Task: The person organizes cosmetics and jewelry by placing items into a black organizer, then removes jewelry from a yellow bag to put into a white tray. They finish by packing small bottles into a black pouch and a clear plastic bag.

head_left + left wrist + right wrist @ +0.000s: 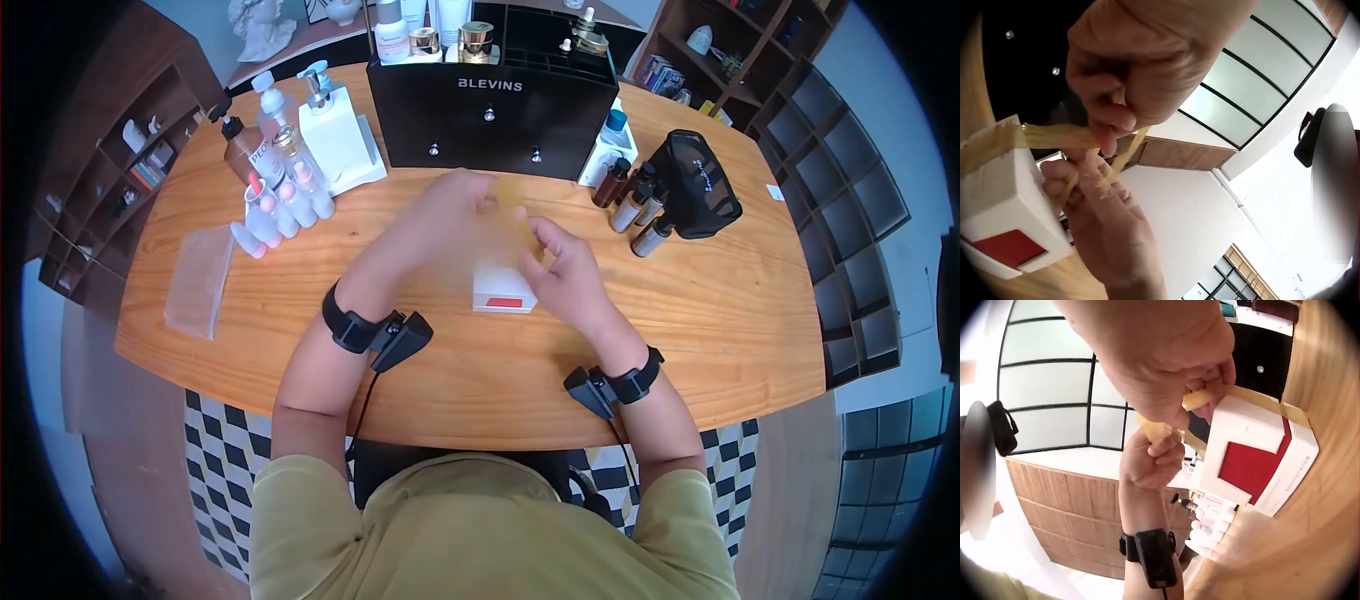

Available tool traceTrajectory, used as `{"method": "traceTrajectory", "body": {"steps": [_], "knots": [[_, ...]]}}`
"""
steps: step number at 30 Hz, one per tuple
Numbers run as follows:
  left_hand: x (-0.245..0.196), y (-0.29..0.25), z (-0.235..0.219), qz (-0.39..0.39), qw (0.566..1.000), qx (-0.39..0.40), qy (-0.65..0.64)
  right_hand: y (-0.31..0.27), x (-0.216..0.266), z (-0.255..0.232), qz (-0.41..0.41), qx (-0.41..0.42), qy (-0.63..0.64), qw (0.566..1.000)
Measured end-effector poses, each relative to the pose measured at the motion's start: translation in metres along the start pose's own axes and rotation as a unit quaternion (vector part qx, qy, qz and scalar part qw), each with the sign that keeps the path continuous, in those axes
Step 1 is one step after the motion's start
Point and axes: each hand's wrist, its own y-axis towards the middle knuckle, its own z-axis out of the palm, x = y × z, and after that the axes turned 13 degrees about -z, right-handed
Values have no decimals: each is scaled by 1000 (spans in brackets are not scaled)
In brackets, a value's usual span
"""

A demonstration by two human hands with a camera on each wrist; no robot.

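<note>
A white box (500, 292) with a red panel stands on the table in front of me. Yellow ribbon (1054, 136) runs round it, and loose lengths rise from its top. My left hand (450, 205) pinches one length between thumb and fingers, above the box. Close beside it, my right hand (572, 278) holds another part of the ribbon (1244, 395) with bent fingers at the box's upper edge. Seen from the left wrist, ribbon strands cross between the two hands. The head view blurs the ribbon and part of the left hand.
Behind the box stands a black organizer (490, 125) with drawers and cosmetics on top. Pump bottles (335, 135) and several small pink-and-white bottles (290, 210) are at left, near a flat clear pouch (200, 280). Brown bottles (630, 205) and a black mesh bag (695, 185) sit at right.
</note>
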Motion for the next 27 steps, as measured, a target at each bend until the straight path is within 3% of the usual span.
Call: {"method": "traceTrajectory", "body": {"steps": [4,7,10,13,16,19,21,23,25,27], "knots": [[-14,-10,-3,0,993,-30,111,3,7,10,-59,18,-113,992],[-31,-21,7,-62,996,-42,43,5,-2,22,-199,6,-225,954],[-35,-26,7,-22,998,-57,34,7,0,27,-118,94,-326,933],[-33,-27,3,34,992,-62,101,9,-5,26,-111,115,-308,938],[-38,-29,-7,15,997,60,-36,5,-16,30,-108,-4,-153,982],[-24,-15,-17,127,991,-35,-38,19,7,15,-18,14,66,998],[-11,-14,-20,150,985,-44,73,26,13,3,18,84,55,995],[-4,-11,-19,91,992,-28,85,27,11,-3,28,126,43,991],[-4,-5,-15,-50,999,12,-3,28,8,-5,11,142,30,989],[-1,1,-16,-45,993,35,-107,28,9,-5,16,141,18,990]]}}
